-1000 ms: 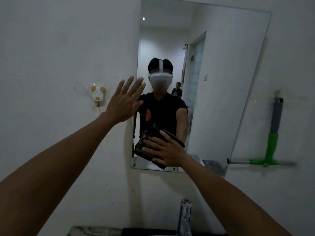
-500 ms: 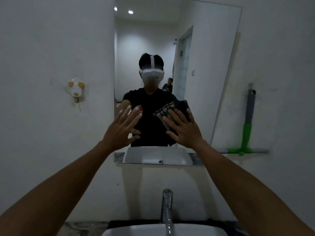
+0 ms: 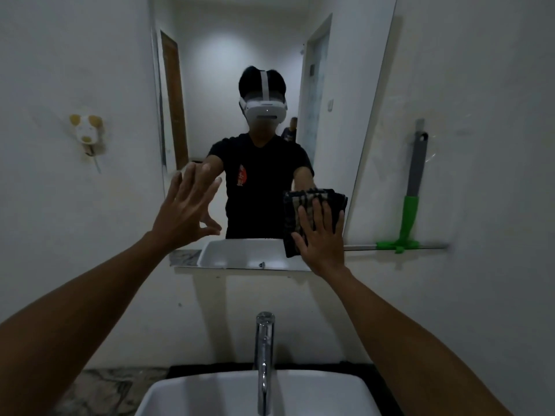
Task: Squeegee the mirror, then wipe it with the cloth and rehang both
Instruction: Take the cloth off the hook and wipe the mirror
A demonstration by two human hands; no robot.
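A frameless mirror [image 3: 345, 85] hangs on the white wall above the sink. My right hand [image 3: 321, 238] lies flat with spread fingers on a dark checked cloth [image 3: 292, 217], pressing it against the glass near the mirror's lower right corner. My left hand [image 3: 187, 211] is raised with fingers spread, at the mirror's lower left edge; I cannot tell whether it touches the glass. It holds nothing. A squeegee [image 3: 416, 175] with a grey and green handle hangs on the wall to the right of the mirror, blade down.
A small animal-shaped hook [image 3: 86, 132] sticks on the wall left of the mirror. Below are a chrome tap [image 3: 264, 355] and a white basin [image 3: 255, 394] set in a dark counter. The mirror reflects a person and a doorway behind.
My right hand has slid the cloth from the mirror's lower left over the middle to its lower right corner. My left hand has dropped from beside the mirror's left edge to its lower left.
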